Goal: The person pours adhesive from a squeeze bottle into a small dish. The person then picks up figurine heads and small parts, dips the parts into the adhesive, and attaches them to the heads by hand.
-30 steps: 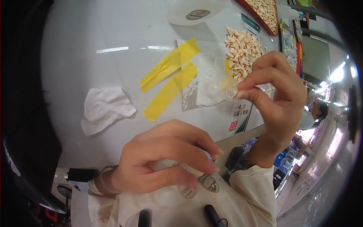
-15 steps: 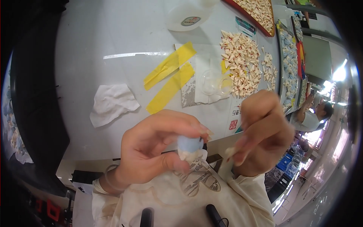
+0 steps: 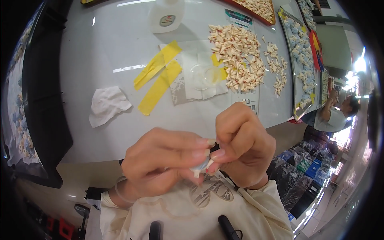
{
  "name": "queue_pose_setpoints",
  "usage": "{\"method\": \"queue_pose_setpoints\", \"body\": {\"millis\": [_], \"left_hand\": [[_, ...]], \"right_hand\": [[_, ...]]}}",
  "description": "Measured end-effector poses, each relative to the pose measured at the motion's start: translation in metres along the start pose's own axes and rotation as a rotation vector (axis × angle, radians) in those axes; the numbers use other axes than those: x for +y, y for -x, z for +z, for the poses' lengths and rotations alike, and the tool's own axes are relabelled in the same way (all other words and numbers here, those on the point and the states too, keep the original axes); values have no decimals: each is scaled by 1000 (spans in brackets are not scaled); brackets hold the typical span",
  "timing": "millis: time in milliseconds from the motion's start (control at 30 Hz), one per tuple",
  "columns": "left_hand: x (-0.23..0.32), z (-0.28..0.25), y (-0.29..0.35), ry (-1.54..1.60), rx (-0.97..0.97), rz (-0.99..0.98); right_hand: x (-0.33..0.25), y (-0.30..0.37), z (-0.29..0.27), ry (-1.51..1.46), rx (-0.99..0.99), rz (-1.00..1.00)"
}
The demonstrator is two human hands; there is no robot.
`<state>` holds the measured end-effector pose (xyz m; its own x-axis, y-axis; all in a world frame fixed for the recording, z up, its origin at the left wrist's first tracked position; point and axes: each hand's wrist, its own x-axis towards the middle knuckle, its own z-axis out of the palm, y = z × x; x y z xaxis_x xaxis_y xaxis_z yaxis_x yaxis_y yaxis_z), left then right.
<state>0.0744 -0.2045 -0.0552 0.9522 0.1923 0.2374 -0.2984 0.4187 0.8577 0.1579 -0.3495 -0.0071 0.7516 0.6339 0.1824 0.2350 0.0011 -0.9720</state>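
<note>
Close to my chest, my left hand (image 3: 162, 157) is closed around a small light-blue and cream piece (image 3: 203, 165), most of it covered by the fingers. My right hand (image 3: 245, 148) meets it there, pinching a small cream pointed piece (image 3: 210, 163) against its side. Fingertips hide where the two touch. Beyond my hands, a large pile of cream pointed pieces with reddish ends (image 3: 240, 56) lies on the white table (image 3: 100, 52). A shallow clear round dish (image 3: 202, 76) sits on a white sheet left of the pile.
Yellow tape strips (image 3: 160, 88) and a crumpled white cloth (image 3: 109, 105) lie to the left. A translucent bottle (image 3: 167, 18) stands at the back. Trays of blue-and-cream pieces (image 3: 302, 56) line the right; a black rack (image 3: 44, 100) flanks the left. Another person (image 3: 334, 116) sits far right.
My right hand has moved left with the small pointed piece and now meets the blue-and-cream piece. My left fingers have turned and cover more of it. The view has shifted slightly.
</note>
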Motion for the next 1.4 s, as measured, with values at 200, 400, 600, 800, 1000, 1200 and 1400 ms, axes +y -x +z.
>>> {"method": "queue_pose_setpoints", "body": {"millis": [200, 400, 600, 800, 1000, 1200, 1400], "left_hand": [[-2, 12, 3, -246, -42, 112], [-10, 8, 3, -406, 25, 173], [-9, 4, -3, -489, 91, 73], [-11, 6, -5, -547, 178, -46], [-11, 4, -8, -464, 188, -50], [-12, 3, -11, -422, 214, -56], [-12, 3, -12, -381, 218, -58]], "right_hand": [[-1, 8, -9, -5, -34, 44], [11, 13, -59, 146, 185, 122], [42, -6, -125, 704, 386, 148], [49, -19, -126, 783, 190, 265], [49, -23, -131, 880, 89, 116], [41, -7, -120, 321, 383, 198], [48, 1, -121, 141, 275, 42]]}}
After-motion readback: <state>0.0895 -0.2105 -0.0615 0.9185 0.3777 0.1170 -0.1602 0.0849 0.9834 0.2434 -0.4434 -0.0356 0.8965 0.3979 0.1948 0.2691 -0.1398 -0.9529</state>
